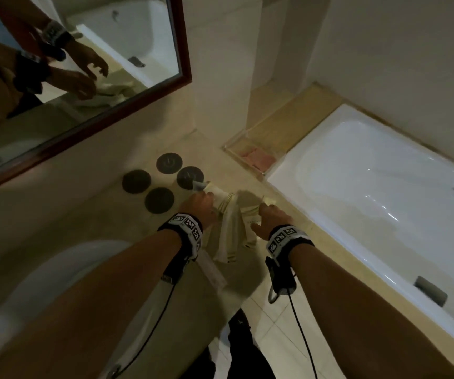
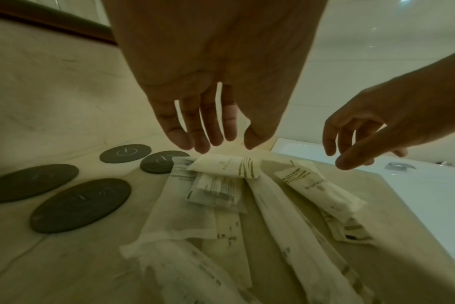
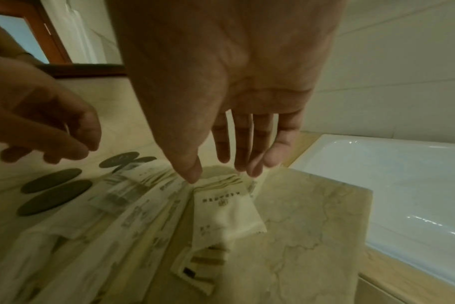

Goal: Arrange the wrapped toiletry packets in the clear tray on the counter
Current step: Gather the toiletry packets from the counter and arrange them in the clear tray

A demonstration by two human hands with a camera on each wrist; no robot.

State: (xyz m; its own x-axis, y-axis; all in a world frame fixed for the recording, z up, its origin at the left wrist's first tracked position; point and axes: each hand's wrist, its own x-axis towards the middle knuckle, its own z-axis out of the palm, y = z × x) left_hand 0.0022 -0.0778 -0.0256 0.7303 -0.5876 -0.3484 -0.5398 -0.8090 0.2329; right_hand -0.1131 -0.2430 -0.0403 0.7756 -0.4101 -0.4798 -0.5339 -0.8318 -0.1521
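Observation:
A loose pile of white wrapped toiletry packets [image 1: 234, 228] lies on the beige marble counter [image 1: 111, 220], long and short ones overlapping [image 2: 221, 205]. My left hand [image 1: 198, 203] hovers over the pile's far left end, fingers straight and holding nothing [image 2: 221, 144]. My right hand [image 1: 269, 214] reaches over the right side with its fingers extended [image 3: 221, 172]. Its thumb tip touches the top edge of a short packet [image 3: 221, 216]. The clear tray [image 1: 242, 164] stands farther back at the counter corner, with pink items [image 1: 255, 158] inside.
Several dark round coasters [image 1: 159, 200] lie just left of the pile. A white bathtub [image 1: 370, 187] runs along the right below the counter edge. A white sink basin [image 1: 42, 296] is at the near left. A framed mirror [image 1: 83, 64] hangs above.

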